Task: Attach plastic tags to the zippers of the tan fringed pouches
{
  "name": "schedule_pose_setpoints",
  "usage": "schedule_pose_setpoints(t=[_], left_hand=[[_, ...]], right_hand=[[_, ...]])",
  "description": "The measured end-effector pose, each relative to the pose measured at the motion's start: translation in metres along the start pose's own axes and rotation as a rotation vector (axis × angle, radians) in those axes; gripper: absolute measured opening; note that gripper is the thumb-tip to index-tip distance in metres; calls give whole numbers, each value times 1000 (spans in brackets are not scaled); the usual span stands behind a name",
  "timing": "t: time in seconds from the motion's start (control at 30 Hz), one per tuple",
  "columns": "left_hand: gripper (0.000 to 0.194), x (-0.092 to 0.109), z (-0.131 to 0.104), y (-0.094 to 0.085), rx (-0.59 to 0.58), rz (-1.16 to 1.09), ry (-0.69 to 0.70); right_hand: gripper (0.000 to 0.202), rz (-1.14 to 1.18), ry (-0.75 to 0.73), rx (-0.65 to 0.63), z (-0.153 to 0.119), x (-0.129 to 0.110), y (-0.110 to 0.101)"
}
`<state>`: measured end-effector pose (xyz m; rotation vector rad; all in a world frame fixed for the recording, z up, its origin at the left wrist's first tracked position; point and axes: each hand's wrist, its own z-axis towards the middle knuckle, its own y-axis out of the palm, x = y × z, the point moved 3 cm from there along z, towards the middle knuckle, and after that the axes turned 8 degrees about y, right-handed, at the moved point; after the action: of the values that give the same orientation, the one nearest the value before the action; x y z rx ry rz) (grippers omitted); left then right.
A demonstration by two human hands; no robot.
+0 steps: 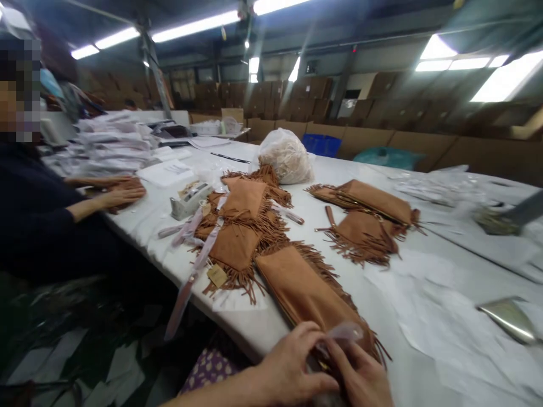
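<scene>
My left hand and my right hand meet at the near end of a brown fringed bag. Both have their fingers closed on clear plastic wrapping, its loose end standing up above my right fingers. Brass-coloured metal glints between the hands, though the fingers hide most of that spot. Just beyond lie more brown fringed bags, one with a paper tag. A plastic-wrapped strap hangs from them over the table edge.
At the left, a co-worker's hands rest on a brown piece. A tape dispenser, a filled plastic bag, further fringed bags, white sheets and a shiny metal object lie on the white table.
</scene>
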<state>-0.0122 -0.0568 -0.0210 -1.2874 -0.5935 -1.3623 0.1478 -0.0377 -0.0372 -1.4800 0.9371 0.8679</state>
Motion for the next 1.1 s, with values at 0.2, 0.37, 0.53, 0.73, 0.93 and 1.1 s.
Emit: schedule_pose_setpoints(t=[0.2, 0.37, 0.53, 0.73, 0.93, 1.1], left_hand=[[33, -14, 4, 10, -153, 36, 44], [16, -9, 11, -1, -112, -39, 138], [24, -14, 13, -7, -34, -212, 23], [26, -23, 7, 0, -38, -320, -134], [28, -25, 7, 2, -57, -257, -160], [19, -17, 12, -5, -32, -91, -38]], right_hand=[[37, 557, 334, 72, -6, 2, 7], [36, 714, 340, 80, -7, -10, 11], [36, 727, 337, 115, -4, -16, 13], [33, 567, 360, -23, -5, -19, 8], [39, 368, 275, -56, -9, -18, 3], [29, 149, 177, -75, -11, -14, 4]])
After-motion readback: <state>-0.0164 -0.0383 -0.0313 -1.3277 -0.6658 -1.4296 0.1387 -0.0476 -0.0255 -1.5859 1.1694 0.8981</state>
